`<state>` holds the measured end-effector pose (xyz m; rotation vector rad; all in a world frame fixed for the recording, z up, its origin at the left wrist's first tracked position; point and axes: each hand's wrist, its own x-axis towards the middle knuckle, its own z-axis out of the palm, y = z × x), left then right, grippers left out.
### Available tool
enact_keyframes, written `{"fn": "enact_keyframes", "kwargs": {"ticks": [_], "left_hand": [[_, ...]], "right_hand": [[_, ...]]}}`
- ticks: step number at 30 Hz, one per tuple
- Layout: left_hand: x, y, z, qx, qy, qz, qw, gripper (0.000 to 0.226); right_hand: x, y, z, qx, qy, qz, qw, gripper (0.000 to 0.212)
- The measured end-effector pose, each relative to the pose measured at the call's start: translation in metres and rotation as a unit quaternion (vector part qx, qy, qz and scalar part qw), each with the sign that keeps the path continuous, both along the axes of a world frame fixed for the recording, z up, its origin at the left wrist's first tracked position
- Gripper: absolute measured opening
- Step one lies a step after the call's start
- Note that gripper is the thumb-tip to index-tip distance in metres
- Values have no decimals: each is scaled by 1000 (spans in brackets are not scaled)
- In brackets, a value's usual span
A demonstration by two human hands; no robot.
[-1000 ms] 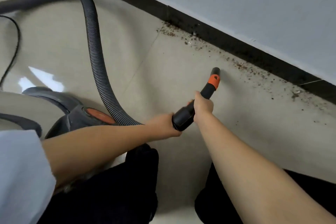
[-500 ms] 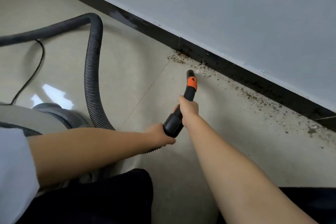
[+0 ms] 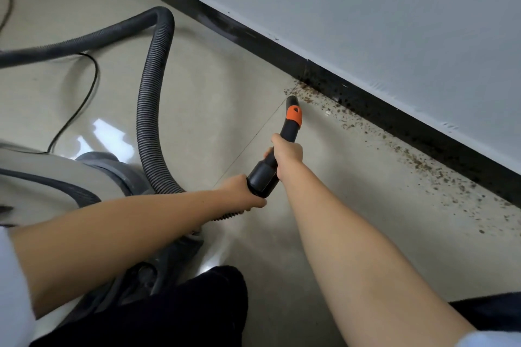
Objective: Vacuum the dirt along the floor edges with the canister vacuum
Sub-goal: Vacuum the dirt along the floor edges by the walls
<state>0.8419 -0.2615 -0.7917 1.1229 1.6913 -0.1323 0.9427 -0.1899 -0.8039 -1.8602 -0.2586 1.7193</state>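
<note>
While both hands grip the one black nozzle [image 3: 284, 141] at frame centre, the right hand [image 3: 287, 153] wrapped round its neck and the left hand [image 3: 242, 191] curled round its hose [image 3: 152, 98] end, its tip meets the dirt [image 3: 394, 146] along one black baseboard [image 3: 366, 105].

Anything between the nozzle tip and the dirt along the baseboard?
Nothing visible. The nozzle tip sits on bare floor tile at the near end of the dirt strip, which runs right along the black baseboard. The hose and power cord lie off to the left, behind the nozzle.
</note>
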Motion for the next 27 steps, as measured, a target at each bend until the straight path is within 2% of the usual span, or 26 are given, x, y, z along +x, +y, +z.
{"fn": "enact_keyframes", "kwargs": {"ticks": [7,14,27], "left_hand": [[-10,14,5,8,8,-18,1000,27],[4,13,9,-20,1,-115,993,31],[78,1,3,-52,-39,-236,970,25]], "right_hand": [[-12,14,7,-5,17,0,1000,15],[16,-11,5,-5,-5,-95,995,14],[101,-55,6,-22,-40,-223,974,14]]}}
